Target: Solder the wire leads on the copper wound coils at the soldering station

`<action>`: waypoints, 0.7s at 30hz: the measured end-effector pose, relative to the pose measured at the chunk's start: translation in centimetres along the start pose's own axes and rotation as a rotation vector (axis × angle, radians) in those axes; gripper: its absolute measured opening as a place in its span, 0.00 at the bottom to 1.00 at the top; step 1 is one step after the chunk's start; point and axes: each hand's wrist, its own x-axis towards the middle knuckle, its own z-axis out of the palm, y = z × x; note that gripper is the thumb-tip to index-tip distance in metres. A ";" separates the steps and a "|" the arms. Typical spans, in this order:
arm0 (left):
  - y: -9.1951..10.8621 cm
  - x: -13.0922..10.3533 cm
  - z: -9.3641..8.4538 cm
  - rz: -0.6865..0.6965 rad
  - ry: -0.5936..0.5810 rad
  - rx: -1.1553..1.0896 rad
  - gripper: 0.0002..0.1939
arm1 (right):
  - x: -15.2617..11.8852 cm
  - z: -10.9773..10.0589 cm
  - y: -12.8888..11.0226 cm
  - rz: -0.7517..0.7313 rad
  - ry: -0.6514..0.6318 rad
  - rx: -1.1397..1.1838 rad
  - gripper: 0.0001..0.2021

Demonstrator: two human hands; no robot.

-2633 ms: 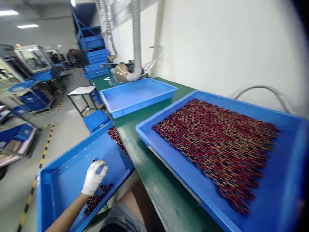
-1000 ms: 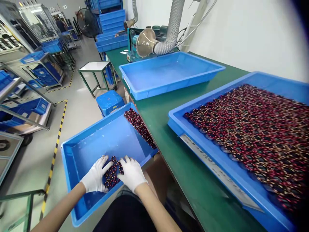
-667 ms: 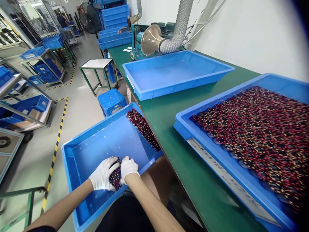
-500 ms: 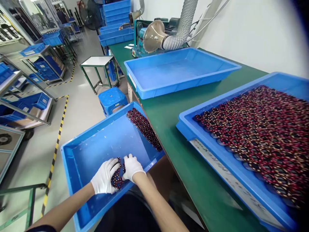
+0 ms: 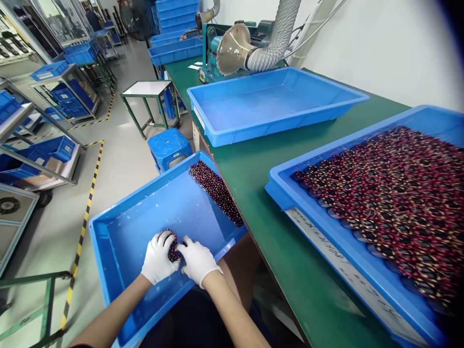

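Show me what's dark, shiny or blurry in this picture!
Head view: black corners at the right, cause unclear; bright glints on the funnel-shaped hood; shade over one end of the lower blue tray; writing on the label too fuzzy to read.

Hand cluster (image 5: 173, 249): small, round-looking pieces, dark with red and gold-coloured marks; gathered close together between the left hand (image 5: 158, 258) and right hand (image 5: 197, 261), partly hidden by the fingers; individual poses unclear.

Packed band (image 5: 213, 191): similar small dark pieces, red and gold-coloured dots; closely set in a long strip along the bench-side end of the lower tray (image 5: 155, 208), well apart from the cluster.

Lower tray: blue, shallow, rectangular, raised rim; set askew beside the bench; pale specks on its floor.
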 end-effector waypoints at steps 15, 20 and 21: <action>-3.1 -0.2 -0.8 0.181 -0.130 0.023 0.50 | 1.6 1.7 -2.3 0.107 0.075 -0.134 0.22; -4.2 -0.3 -0.1 0.245 -0.104 0.006 0.34 | 1.8 1.9 -2.8 0.169 0.118 -0.144 0.15; -4.2 -0.3 0.1 0.241 -0.089 0.007 0.31 | 1.8 1.9 -2.8 0.177 0.122 -0.143 0.15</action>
